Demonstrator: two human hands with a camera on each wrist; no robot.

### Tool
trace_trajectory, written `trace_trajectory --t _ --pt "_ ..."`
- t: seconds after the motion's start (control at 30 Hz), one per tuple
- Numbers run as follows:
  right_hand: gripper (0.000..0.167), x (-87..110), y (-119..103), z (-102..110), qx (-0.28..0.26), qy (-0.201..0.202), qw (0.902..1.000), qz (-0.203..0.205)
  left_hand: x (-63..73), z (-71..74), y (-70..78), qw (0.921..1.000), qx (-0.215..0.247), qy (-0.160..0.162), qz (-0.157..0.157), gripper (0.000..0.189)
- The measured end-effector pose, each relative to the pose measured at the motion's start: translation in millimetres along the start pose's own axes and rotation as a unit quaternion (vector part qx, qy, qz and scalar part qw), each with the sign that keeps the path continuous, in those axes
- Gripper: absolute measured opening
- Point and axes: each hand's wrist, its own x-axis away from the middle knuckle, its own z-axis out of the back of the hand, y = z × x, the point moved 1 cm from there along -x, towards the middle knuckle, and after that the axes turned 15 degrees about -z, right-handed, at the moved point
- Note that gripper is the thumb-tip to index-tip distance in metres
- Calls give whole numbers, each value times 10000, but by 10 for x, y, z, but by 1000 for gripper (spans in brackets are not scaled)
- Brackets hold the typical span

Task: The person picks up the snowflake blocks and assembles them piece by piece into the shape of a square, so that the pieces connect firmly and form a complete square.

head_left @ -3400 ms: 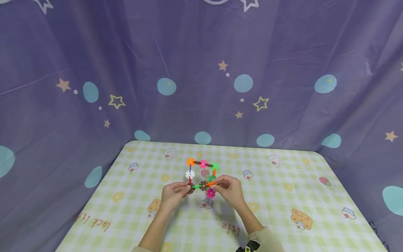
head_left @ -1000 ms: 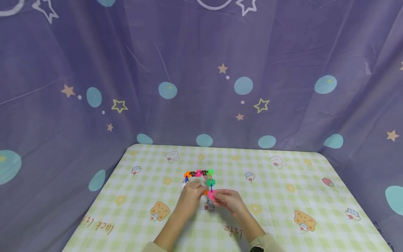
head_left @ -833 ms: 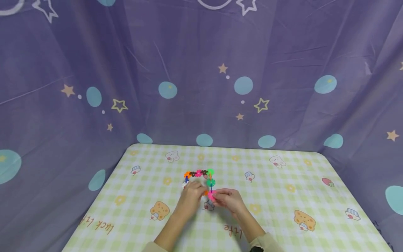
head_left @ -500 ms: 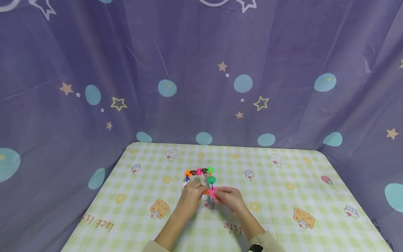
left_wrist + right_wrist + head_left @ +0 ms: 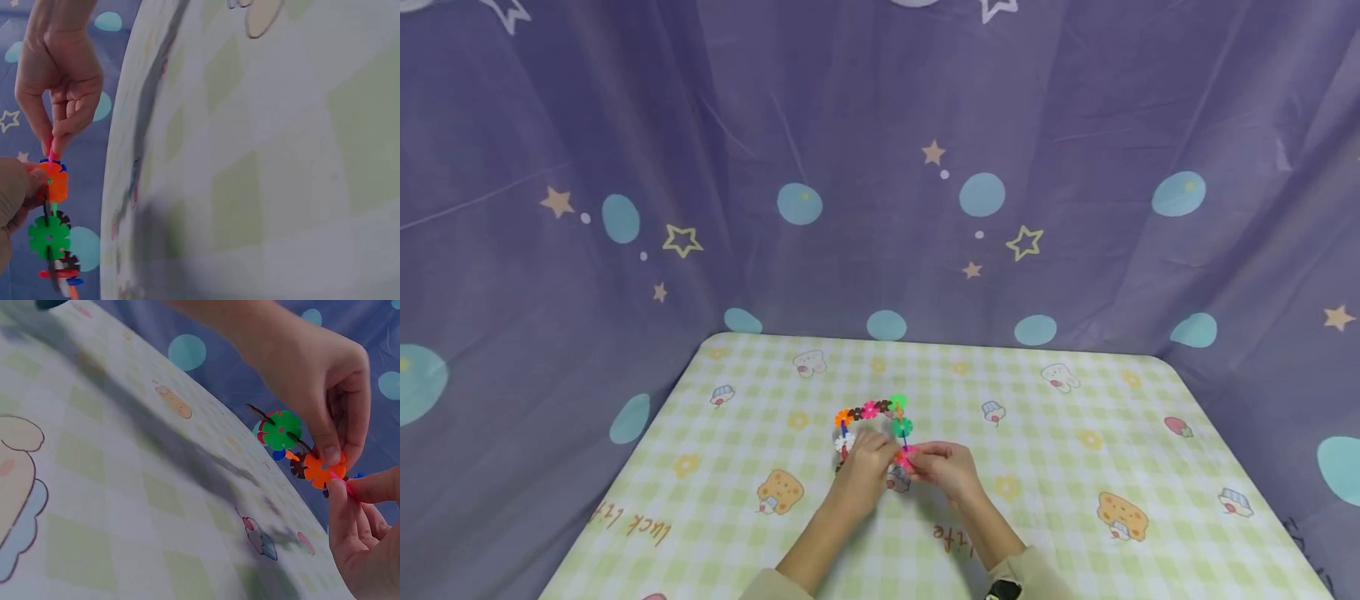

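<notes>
A loop of toothed snowflake building discs hangs between my hands above the table. My left hand pinches an orange snowflake disc at the loop's near side. A pink snowflake disc is gripped edge-on between the thumb and fingers of my right hand. In both wrist views, the pink disc's edge meets the orange disc; whether they interlock cannot be told. Further round sit a green disc, a light green one, a white one and an orange corner disc. My left hand hides part of the near side.
A table with a green checked cloth printed with cakes, biscuits and flowers lies under the hands. Behind and beside it hangs a purple curtain with stars and blue spots. A dark watch is on the right wrist.
From the brown disc at the left corner, my left hand has moved right to the orange disc. My right hand has gone from an orange piece to the pink disc. Lately both discs drew closer.
</notes>
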Motion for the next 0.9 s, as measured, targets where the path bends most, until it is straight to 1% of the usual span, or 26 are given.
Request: trace_trajectory --t 0.1,0.17,0.27,0.33,0.4,0.5,0.63,0.73,0.8,0.83,0.9 --pt "28 31 62 39 35 -30 10000 -87 36 -33 39 9997 55 97 -203 39" --pt "28 16 127 77 40 -80 9999 -129 47 -49 51 9992 70 81 -391 42" --pt "26 41 176 147 132 -155 9996 -207 33 -78 67 9973 -14 -62 -735 34" --pt "23 47 201 205 219 -155 9993 -278 15 -121 89 9955 -70 -178 -931 25" --pt "22 53 226 259 284 -97 9989 -349 3 -179 123 9940 -105 -267 -1051 17" --pt "20 67 260 318 368 176 9983 -415 -9 -276 183 9927 -192 -395 -1120 9" --pt "19 90 295 390 648 692 9946 -416 -27 -386 265 9924 -339 -600 -1021 6" --pt "18 88 304 409 906 890 9912 -377 -5 -413 283 9934 -333 -757 -793 6" --pt "18 87 298 407 1016 939 9898 -342 27 -380 259 9947 -302 -807 -558 5" --pt "18 85 294 402 1011 934 9899 -327 47 -347 232 9957 -286 -788 -386 6" --pt "19 85 288 393 1016 908 9903 -281 99 -253 153 9971 -291 -705 75 13"
